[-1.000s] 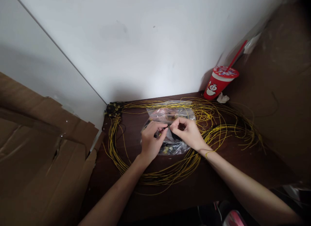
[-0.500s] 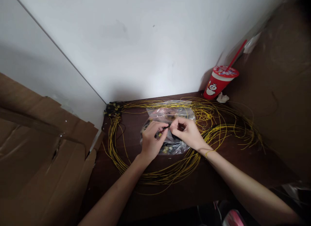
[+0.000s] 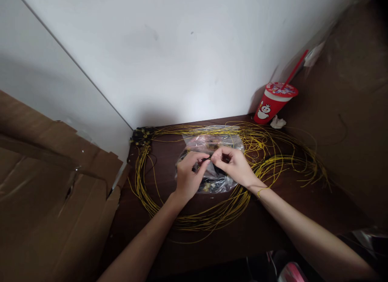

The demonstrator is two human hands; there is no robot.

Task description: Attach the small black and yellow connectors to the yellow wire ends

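My left hand (image 3: pixel 188 176) and my right hand (image 3: pixel 234 164) meet fingertip to fingertip above a clear plastic bag (image 3: pixel 212 183) of small dark and yellow parts. Between the fingers of both hands I pinch a small dark part (image 3: pixel 208 160); what it is stays too small to tell. The bag lies on a dark brown table (image 3: pixel 169 241), inside a wide loop of thin yellow wires (image 3: pixel 273 160). A bunch of black connectors (image 3: pixel 141 135) ends the wires at the table's far left corner.
A red cup (image 3: pixel 271 104) with a lid and red straw stands at the far right by the white wall, a crumpled white scrap (image 3: pixel 278 121) beside it. Flattened cardboard (image 3: pixel 45 193) leans at the left.
My fingertips have shifted slightly on the small part; the hands stay in the same place above the bag.
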